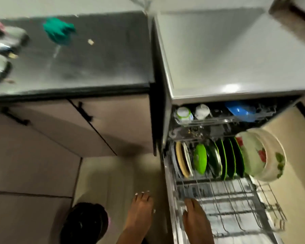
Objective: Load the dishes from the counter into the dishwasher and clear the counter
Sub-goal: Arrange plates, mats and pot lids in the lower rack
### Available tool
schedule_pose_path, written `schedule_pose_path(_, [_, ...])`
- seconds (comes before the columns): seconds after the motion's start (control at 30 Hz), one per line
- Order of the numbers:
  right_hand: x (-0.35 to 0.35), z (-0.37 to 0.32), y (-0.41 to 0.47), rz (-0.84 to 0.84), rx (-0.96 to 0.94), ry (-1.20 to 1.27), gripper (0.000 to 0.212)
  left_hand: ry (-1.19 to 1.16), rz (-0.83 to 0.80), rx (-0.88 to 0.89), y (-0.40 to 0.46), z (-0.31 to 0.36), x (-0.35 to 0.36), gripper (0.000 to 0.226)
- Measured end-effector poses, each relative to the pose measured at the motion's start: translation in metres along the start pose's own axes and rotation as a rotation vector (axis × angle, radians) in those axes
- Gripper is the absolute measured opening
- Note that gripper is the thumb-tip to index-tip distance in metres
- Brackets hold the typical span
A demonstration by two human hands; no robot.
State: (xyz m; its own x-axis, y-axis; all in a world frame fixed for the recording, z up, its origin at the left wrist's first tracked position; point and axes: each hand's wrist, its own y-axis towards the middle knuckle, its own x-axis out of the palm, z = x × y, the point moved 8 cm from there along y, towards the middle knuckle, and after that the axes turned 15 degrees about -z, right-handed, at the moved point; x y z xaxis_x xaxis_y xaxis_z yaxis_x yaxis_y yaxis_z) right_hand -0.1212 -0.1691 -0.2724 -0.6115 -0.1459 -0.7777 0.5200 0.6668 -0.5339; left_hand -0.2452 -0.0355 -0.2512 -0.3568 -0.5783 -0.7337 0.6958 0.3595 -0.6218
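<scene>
Both hands (140,206) (195,215) flat, fingers toward lower rack (227,205).

the dark stone counter (88,67) lies left of the white dishwasher top (236,59). a crumpled green cloth (59,31) lies on the counter, with steel vessels (0,50) at its left edge. below the top, the wire lower rack (227,205) holds upright green plates (224,159) in a row, a flowered white bowl (261,155) at their right.
</scene>
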Motion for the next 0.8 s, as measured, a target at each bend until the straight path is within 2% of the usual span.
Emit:
schedule_pose_path(0.07, [-0.031,-0.034,-0.007,0.024,-0.057,-0.014,0.058,0.016,0.006,-0.058,-0.034,-0.012,-0.034,0.053])
schedule_pose_path(0.13, [-0.064,-0.085,-0.020,-0.028,-0.170,-0.059,0.061,0.049,0.067,-0.104,-0.071,-0.026,-0.073,0.051])
schedule_pose_path(0.2, [-0.085,-0.132,-0.029,-0.041,-0.297,-0.101,0.049,0.055,0.153,-0.148,-0.102,-0.043,-0.110,0.040])
schedule_pose_path(0.27, [-0.098,-0.175,-0.031,-0.047,-0.411,-0.086,0.048,0.007,0.290,-0.215,-0.135,-0.069,-0.148,0.027])
schedule_pose_path(0.33, [-0.105,-0.216,-0.032,-0.043,-0.500,-0.158,0.049,-0.023,0.386,-0.274,-0.165,-0.091,-0.180,0.023])
schedule_pose_path(0.43, [-0.120,-0.275,-0.041,0.075,-0.670,-0.210,0.052,-0.070,0.509,-0.345,-0.206,-0.125,-0.212,0.024])
schedule_pose_path(0.57, [-0.137,-0.338,-0.061,0.064,-0.812,-0.194,0.034,-0.157,0.624,-0.439,-0.252,-0.171,-0.227,0.026])
schedule_pose_path(0.8, [-0.130,-0.422,-0.078,0.055,-0.953,-0.175,0.027,-0.167,0.657,-0.641,-0.322,-0.247,-0.224,0.028])
